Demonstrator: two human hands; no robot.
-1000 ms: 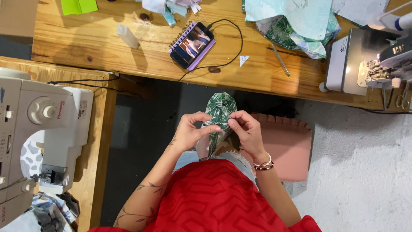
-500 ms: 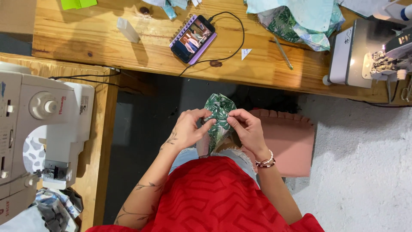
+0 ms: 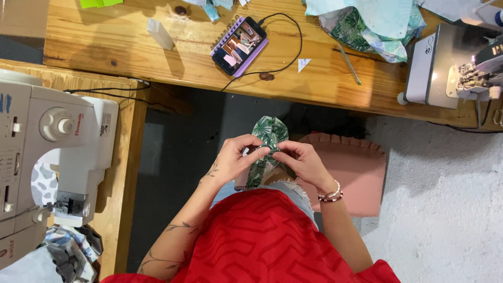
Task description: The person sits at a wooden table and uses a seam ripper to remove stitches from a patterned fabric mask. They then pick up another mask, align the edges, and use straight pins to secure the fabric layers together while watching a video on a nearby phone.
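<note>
While your left hand [image 3: 236, 157] and right hand [image 3: 304, 161] pinch shut on the leaf-print fabric piece [image 3: 267, 141] above your lap, its long axis runs away from you toward the wooden table [image 3: 183, 63]; both hands equally near; phone [image 3: 239, 46], pink stool [image 3: 356, 167], sewing machine [image 3: 47, 152] well apart, nothing obstructing.
</note>
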